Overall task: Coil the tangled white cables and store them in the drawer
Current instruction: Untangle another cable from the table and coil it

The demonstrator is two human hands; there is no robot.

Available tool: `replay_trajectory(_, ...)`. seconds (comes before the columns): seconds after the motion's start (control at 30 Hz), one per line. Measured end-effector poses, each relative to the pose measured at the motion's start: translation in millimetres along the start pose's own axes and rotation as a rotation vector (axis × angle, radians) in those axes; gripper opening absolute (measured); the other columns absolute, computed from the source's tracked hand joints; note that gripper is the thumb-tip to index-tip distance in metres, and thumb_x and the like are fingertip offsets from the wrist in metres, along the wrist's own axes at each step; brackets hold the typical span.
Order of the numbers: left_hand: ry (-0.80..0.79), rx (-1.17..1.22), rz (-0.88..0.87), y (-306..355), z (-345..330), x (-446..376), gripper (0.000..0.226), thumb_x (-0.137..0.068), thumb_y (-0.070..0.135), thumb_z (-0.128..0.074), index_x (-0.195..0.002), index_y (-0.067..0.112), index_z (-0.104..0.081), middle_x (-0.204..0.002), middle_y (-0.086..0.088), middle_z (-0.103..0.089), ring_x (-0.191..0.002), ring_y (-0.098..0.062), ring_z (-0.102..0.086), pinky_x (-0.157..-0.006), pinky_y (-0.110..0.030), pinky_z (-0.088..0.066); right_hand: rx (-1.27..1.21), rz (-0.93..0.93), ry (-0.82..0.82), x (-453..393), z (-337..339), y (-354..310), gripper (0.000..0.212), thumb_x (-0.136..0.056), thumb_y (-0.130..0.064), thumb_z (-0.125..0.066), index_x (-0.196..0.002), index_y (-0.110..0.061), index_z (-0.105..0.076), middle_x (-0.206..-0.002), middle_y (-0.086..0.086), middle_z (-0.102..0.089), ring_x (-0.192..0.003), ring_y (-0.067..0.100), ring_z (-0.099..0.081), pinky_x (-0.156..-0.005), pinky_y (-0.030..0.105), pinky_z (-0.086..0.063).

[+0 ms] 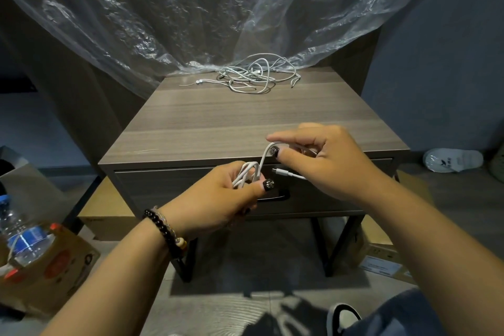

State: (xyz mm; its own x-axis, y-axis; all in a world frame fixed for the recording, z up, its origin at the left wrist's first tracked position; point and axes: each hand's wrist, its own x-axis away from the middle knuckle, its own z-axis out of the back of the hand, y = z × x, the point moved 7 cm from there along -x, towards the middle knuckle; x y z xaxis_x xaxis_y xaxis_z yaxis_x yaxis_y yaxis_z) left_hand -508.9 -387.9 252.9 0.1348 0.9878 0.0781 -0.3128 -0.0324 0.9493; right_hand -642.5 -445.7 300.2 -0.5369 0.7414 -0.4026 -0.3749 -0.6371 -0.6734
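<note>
My left hand [218, 199] grips a small bundle of looped white cable [246, 172] in front of the nightstand's shut drawer [152, 185]. My right hand [321, 161] pinches the same cable's free strand between thumb and fingers just above, and its plug end [283, 172] sticks out to the left under the hand. A tangled heap of white cables [256, 74] lies at the back of the nightstand top [218, 117], untouched by either hand. The drawer's dark handle [275, 196] shows just below my left thumb.
Clear plastic sheeting [163, 22] hangs behind and drapes onto the nightstand's rear edge. A cardboard box [54, 267] with a water bottle [21, 240] stands on the floor at left. A white slipper [452, 160] lies at right, more boxes [381, 256] under the stand.
</note>
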Motion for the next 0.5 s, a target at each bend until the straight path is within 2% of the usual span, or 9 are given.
replay_trajectory(0.1, 0.068, -0.062, -0.033, 0.9, 0.0, -1.5, 0.011, -0.093, 0.011, -0.055, -0.100, 0.001, -0.055, -0.058, 0.003, -0.047, -0.045, -0.006, -0.042, -0.042, -0.019, -0.037, 0.045, 0.006, -0.002, 0.6, -2.0, -2.7, 0.036, -0.078, -0.039, -0.069, -0.113, -0.032, -0.069, -0.070, -0.011, -0.053, -0.067, 0.001, -0.050, -0.061, 0.010, -0.038)
replay_trajectory(0.27, 0.112, -0.119, -0.077, 3.0, -0.7, -4.1, 0.012, -0.092, 0.013, -0.057, -0.096, 0.001, -0.056, -0.060, -0.003, -0.052, -0.047, -0.011, -0.047, -0.043, -0.021, -0.040, 0.081, 0.028, -0.004, 1.1, -6.2, -8.0, 0.047, -0.070, -0.043, -0.075, -0.113, -0.030, -0.064, -0.073, -0.008, -0.052, -0.063, 0.002, -0.046, -0.055, 0.014, -0.036)
replay_trajectory(0.37, 0.170, -0.278, -0.131, 4.2, -0.6, -4.4, 0.007, -0.089, 0.015, -0.060, -0.095, 0.011, -0.058, -0.068, 0.004, -0.058, -0.056, -0.009, -0.052, -0.054, -0.027, -0.045, 0.144, 0.048, 0.031, 1.3, -7.3, -8.8, 0.046, -0.072, -0.043, -0.073, -0.114, -0.029, -0.062, -0.074, -0.008, -0.052, -0.063, 0.006, -0.046, -0.055, 0.018, -0.038)
replay_trajectory(0.43, 0.211, -0.460, -0.174, 5.1, 1.1, -4.7, 0.011, -0.087, 0.021, -0.062, -0.097, 0.019, -0.056, -0.079, 0.009, -0.061, -0.069, -0.008, -0.055, -0.065, -0.028, -0.046, 0.178, 0.064, 0.063, 2.1, -8.1, -8.6, 0.044, -0.073, -0.042, -0.071, -0.113, -0.028, -0.063, -0.073, -0.008, -0.052, -0.065, 0.008, -0.048, -0.056, 0.026, -0.042)
replay_trajectory(0.5, 0.202, -0.551, -0.200, 7.0, 2.0, -4.5, 0.016, -0.088, 0.027, -0.062, -0.100, 0.022, -0.053, -0.088, 0.010, -0.061, -0.079, -0.006, -0.056, -0.069, -0.026, -0.044, 0.183, 0.076, 0.090, 2.8, -9.2, -8.9, 0.039, -0.074, -0.042, -0.071, -0.110, -0.027, -0.064, -0.071, -0.009, -0.051, -0.065, 0.009, -0.048, -0.056, 0.031, -0.044)
